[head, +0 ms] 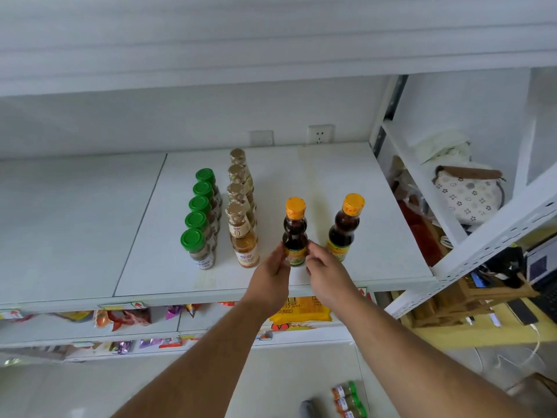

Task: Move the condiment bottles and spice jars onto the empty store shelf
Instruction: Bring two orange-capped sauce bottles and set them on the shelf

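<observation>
Both hands meet on one dark sauce bottle [295, 233] with an orange cap, which stands upright near the front edge of the white shelf [355, 182]. The left hand [270, 274] holds its lower left side with thumb and fingertips curled against the label; the right hand [327, 271] pinches its lower right side. The bottle's label is yellow and green; its text is too small and partly covered by fingers to read. A second dark bottle [345, 227] with the same orange cap stands just beside it to the right, apart from the hands. To the left, a row of four pale amber bottles [244, 236] with gold caps runs front to back; the front one carries a red-and-white label whose writing cannot be made out. Further left stands a row of five spice jars [201, 218] with green lids; the nearest jar's white label is illegible. A wall socket [320, 135] sits on the back panel. On the lower shelf, an orange snack packet [301, 310] shows "15%"; the forearms cover part of it. At the bottom edge, more green-lidded jars [349, 401] lie cut off by the frame. A patterned bag [468, 194] rests in the adjoining unit on the right.
</observation>
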The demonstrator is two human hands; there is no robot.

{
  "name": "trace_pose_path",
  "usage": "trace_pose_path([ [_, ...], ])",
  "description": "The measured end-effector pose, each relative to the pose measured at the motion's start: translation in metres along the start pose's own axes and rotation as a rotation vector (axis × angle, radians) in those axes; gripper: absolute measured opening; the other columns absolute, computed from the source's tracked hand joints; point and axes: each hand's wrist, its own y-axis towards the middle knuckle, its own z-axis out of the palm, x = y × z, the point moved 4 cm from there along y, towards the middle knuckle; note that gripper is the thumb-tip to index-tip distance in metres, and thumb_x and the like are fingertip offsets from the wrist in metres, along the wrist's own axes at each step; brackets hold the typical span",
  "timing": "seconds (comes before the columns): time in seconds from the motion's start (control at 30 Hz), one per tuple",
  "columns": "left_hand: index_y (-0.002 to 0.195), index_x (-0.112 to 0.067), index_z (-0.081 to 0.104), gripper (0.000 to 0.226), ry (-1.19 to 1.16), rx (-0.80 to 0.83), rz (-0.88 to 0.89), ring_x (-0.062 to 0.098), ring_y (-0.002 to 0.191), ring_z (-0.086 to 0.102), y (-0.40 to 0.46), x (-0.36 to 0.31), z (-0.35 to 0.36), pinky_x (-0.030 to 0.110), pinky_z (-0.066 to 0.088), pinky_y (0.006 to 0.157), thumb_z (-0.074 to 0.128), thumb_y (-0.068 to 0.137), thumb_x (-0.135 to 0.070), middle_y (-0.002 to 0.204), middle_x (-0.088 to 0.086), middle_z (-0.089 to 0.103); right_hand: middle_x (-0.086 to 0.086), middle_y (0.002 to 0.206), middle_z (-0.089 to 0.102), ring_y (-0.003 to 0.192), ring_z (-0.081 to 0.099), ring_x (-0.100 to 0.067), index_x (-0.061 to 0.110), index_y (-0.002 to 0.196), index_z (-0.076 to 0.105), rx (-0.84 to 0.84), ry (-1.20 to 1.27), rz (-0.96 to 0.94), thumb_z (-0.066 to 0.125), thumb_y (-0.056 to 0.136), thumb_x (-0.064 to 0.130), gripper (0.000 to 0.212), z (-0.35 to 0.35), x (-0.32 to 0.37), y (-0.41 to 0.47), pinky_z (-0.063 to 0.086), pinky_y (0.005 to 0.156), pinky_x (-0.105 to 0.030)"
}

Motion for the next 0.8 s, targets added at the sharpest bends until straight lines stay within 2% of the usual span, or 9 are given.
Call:
trace_pose_path([
  [0.07, 0.147, -0.036, 0.049, 0.042, 0.001, -0.008, 0.001, -0.012, 0.110, 0.056, 0.001, 0.000, -0.001, 0.004, 0.040, 0.087, 0.041, 0.110, -0.019, 0.124, -0.016, 0.066, 0.004, 0.147, 0.053, 0.122, 0.054, -0.014, 0.034, 0.152, 0.044, -0.011, 0.017, 0.017, 0.037, 0.109, 0.021, 0.046, 0.001, -0.004, 0.002, 0.042, 0.089, -0.024],
  [0.13, 0.147, -0.039, 0.048, 0.043, 0.000, -0.009, 0.006, -0.018, 0.110, 0.054, 0.004, 0.000, -0.001, -0.001, 0.038, 0.085, 0.041, 0.110, -0.018, 0.125, -0.019, 0.064, 0.004, 0.151, 0.050, 0.131, 0.050, -0.016, 0.034, 0.154, 0.043, -0.007, 0.025, 0.021, 0.036, 0.109, 0.022, 0.047, 0.002, -0.006, 0.004, 0.041, 0.097, -0.027],
  [0.23, 0.149, -0.039, 0.046, 0.044, -0.005, -0.006, 0.015, -0.009, 0.115, 0.058, 0.012, 0.000, -0.001, 0.006, 0.041, 0.092, 0.041, 0.110, -0.020, 0.127, -0.018, 0.065, 0.005, 0.153, 0.048, 0.138, 0.045, -0.016, 0.034, 0.154, 0.042, -0.011, 0.021, 0.009, 0.036, 0.110, 0.022, 0.046, 0.004, -0.004, 0.009, 0.038, 0.115, -0.034],
  [0.3, 0.153, -0.039, 0.043, 0.045, -0.005, -0.008, 0.010, -0.004, 0.116, 0.058, 0.020, 0.001, 0.000, 0.013, 0.042, 0.094, 0.041, 0.110, -0.023, 0.130, -0.016, 0.065, 0.004, 0.156, 0.046, 0.142, 0.043, -0.017, 0.032, 0.155, 0.041, -0.024, 0.026, 0.011, 0.037, 0.110, 0.024, 0.046, 0.003, -0.001, 0.017, 0.034, 0.119, -0.038],
  [0.37, 0.153, -0.040, 0.042, 0.045, -0.017, -0.014, -0.001, -0.008, 0.115, 0.057, 0.029, -0.001, 0.001, 0.011, 0.041, 0.093, 0.041, 0.110, -0.025, 0.130, -0.019, 0.064, 0.003, 0.158, 0.044, 0.143, 0.041, -0.018, 0.032, 0.156, 0.040, -0.040, 0.023, 0.017, 0.036, 0.110, 0.025, 0.046, 0.003, 0.002, 0.026, 0.034, 0.120, -0.040],
  [0.47, 0.154, -0.039, 0.040, 0.047, -0.032, -0.035, -0.004, -0.001, 0.119, 0.057, 0.040, -0.004, 0.001, 0.008, 0.040, 0.093, 0.042, 0.110, -0.024, 0.131, -0.019, 0.062, 0.001, 0.156, 0.046, 0.141, 0.044, -0.020, 0.031, 0.156, 0.039, -0.053, -0.001, -0.005, 0.036, 0.110, 0.026, 0.047, 0.003, 0.007, 0.038, 0.037, 0.117, -0.037],
  [0.57, 0.155, -0.039, 0.039, 0.048, -0.027, -0.059, -0.028, 0.002, 0.113, 0.054, 0.050, -0.007, 0.001, 0.001, 0.038, 0.082, 0.042, 0.110, -0.021, 0.126, -0.019, 0.060, 0.002, 0.156, 0.047, 0.137, 0.047, -0.021, 0.033, 0.157, 0.036, -0.065, -0.011, -0.008, 0.035, 0.110, 0.027, 0.048, 0.004, 0.011, 0.047, 0.041, 0.111, -0.035],
  [0.63, 0.155, -0.038, 0.039, 0.048, -0.012, -0.074, -0.039, 0.005, 0.112, 0.052, 0.057, -0.008, 0.001, 0.012, 0.040, 0.083, 0.041, 0.110, -0.020, 0.127, -0.016, 0.059, 0.001, 0.156, 0.047, 0.131, 0.052, -0.022, 0.036, 0.158, 0.034, -0.062, -0.016, -0.008, 0.034, 0.110, 0.029, 0.049, 0.006, 0.013, 0.054, 0.044, 0.105, -0.037],
  [0.8, 0.155, -0.035, 0.040, 0.048, 0.002, -0.073, -0.061, 0.013, 0.120, 0.057, 0.066, -0.006, 0.001, 0.024, 0.042, 0.096, 0.041, 0.109, -0.021, 0.135, -0.009, 0.062, 0.001, 0.159, 0.043, 0.143, 0.044, -0.025, 0.032, 0.159, 0.033, -0.067, -0.028, -0.011, 0.033, 0.111, 0.027, 0.048, 0.006, 0.019, 0.059, 0.040, 0.116, -0.041],
])
